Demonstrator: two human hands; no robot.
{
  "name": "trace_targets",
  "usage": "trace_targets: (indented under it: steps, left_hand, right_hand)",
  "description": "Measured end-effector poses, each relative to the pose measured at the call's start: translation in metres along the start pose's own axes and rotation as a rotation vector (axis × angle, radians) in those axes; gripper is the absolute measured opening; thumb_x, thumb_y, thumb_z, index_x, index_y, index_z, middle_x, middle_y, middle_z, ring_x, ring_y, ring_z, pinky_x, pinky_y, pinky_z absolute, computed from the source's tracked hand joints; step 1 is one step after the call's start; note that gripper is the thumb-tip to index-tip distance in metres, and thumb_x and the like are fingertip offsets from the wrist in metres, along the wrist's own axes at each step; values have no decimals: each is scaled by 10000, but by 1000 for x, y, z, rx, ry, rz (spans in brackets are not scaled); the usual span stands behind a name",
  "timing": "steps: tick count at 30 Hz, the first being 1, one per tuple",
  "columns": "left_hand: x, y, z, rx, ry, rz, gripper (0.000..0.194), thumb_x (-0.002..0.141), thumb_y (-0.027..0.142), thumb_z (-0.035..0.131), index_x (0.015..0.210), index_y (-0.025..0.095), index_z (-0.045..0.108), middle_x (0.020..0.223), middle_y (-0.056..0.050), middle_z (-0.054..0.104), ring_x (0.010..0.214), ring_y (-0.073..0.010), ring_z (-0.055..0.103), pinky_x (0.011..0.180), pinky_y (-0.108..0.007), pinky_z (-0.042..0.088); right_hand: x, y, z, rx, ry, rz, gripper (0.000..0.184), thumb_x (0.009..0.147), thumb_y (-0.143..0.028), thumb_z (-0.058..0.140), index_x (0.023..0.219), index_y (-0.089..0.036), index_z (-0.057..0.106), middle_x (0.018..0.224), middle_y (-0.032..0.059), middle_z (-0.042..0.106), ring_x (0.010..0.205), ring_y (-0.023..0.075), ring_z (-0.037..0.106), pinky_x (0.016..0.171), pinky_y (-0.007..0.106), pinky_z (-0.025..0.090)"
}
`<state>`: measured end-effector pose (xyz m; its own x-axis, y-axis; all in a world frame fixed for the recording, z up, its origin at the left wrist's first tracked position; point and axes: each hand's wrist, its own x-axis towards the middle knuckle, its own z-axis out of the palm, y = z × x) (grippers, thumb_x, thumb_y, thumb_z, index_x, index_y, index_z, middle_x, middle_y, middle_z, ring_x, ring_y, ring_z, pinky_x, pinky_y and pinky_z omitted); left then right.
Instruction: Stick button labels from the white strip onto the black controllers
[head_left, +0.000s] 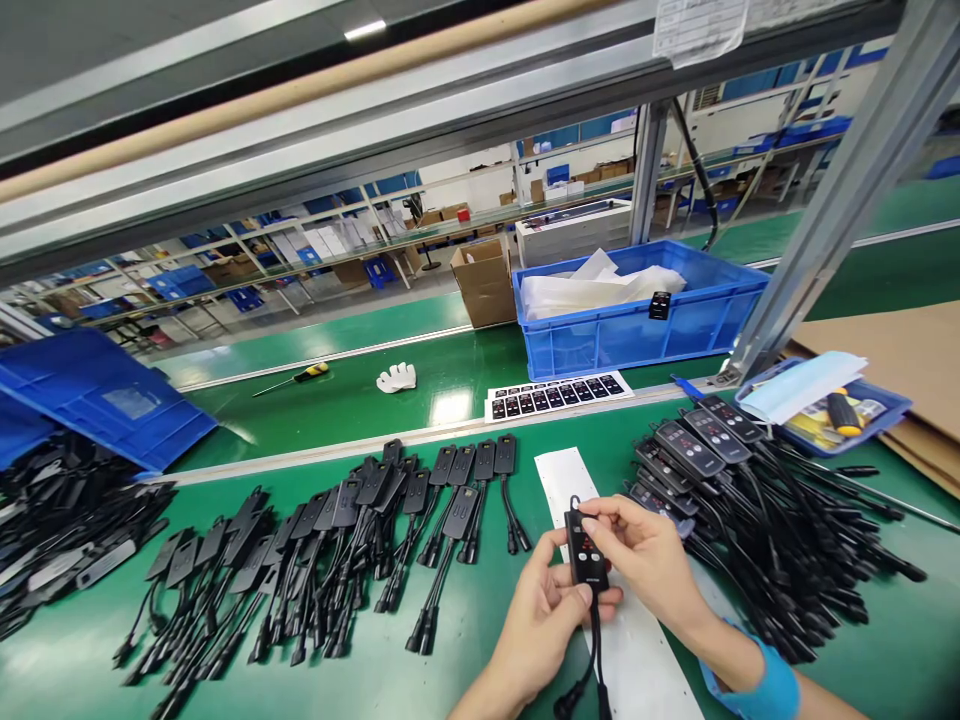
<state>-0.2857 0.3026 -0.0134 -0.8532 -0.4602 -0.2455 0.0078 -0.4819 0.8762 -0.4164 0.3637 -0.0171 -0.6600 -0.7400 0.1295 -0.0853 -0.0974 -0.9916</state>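
Both hands grip one small black controller [586, 553] with cables hanging from its lower end, held above a white backing strip [631, 640]. My left hand [541, 612] cups it from below and the left, thumb against its bottom edge. My right hand [646, 557] pinches its top right corner, fingers pressed on its face. A blue wrist strap [757, 682] circles the right wrist. A row of bare black controllers with cables [352, 545] lies to the left on the green table. A heap of labelled controllers [739, 500] lies to the right.
A sheet of black labels [556, 394] lies beyond the table edge on the green belt, with a white glove [397, 378] and a screwdriver [298, 377]. A blue crate [637, 330] of white bags stands behind. A blue tray [825, 412] with a mask sits right; blue lid [97, 400] left.
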Motion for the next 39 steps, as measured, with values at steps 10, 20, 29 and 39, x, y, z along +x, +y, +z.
trace_targets:
  steps: [10,20,29,39]
  left_hand:
    - [1,-3,-2,42,-25,28,539,754,418,714,1112,169,398,938,-113,686,879,-237,686,782,-336,532]
    - [5,1,-5,-87,89,-8,302,845,433,548,944,193,394,852,-76,706,652,-202,697,554,-267,534]
    - [7,1,-6,-118,162,59,226,882,386,529,950,186,448,820,-37,673,708,-170,685,571,-226,526]
    - [13,-12,-17,181,189,147,401,826,539,569,981,202,417,790,-32,684,642,-176,682,471,-202,488]
  right_hand:
    - [-1,8,0,-119,0,-38,200,792,-348,606,872,-173,663,625,-33,445,516,111,457,454,219,416]
    - [0,23,7,-86,-284,62,396,800,-372,571,1149,-185,543,940,58,602,826,200,576,702,310,505]
    - [-13,23,10,158,-523,237,1018,709,-467,714,1495,-237,111,1377,136,461,1053,266,587,845,387,525]
    - [-13,25,12,-181,-334,-90,500,926,-392,412,1386,-198,427,1267,121,573,1128,252,558,983,410,455]
